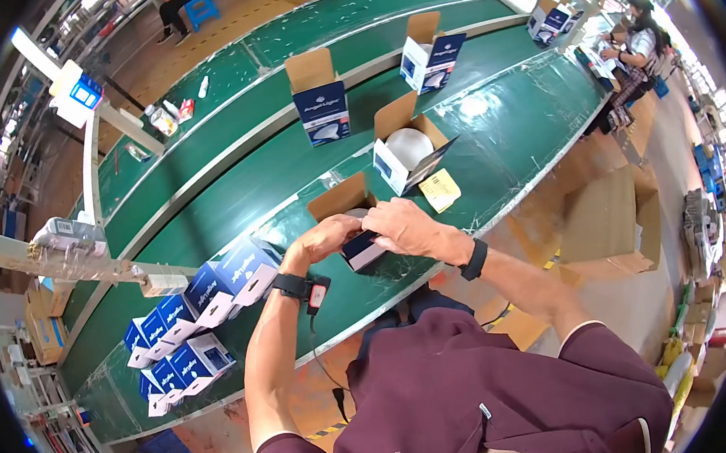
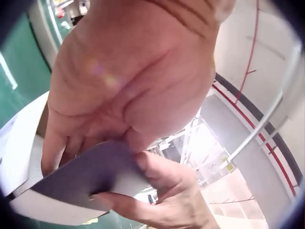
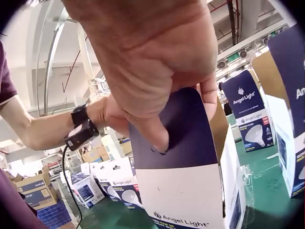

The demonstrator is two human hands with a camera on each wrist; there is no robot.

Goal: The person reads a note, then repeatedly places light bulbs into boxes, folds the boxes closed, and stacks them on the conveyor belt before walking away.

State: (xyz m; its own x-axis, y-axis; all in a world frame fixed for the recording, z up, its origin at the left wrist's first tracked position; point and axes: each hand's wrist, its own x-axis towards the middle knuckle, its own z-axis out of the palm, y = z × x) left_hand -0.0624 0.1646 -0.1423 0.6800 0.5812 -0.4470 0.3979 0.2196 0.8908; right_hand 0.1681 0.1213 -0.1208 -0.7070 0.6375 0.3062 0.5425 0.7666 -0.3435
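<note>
Left hand (image 1: 326, 236) and right hand (image 1: 403, 226) clasp a small box (image 1: 363, 250) between them.
Both forearms angle inward, wrists bent. The right thumb and fingers pinch the dark top flap (image 3: 183, 126); the left fingers curl round the box's other side. An open carton (image 1: 408, 152) stands just beyond the grip.

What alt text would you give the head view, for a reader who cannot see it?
A person's left hand and right hand grip a blue-and-white box with an open brown flap, above a green table. More blue boxes lie in a pile to the left, and open boxes stand beyond the hands.
</note>
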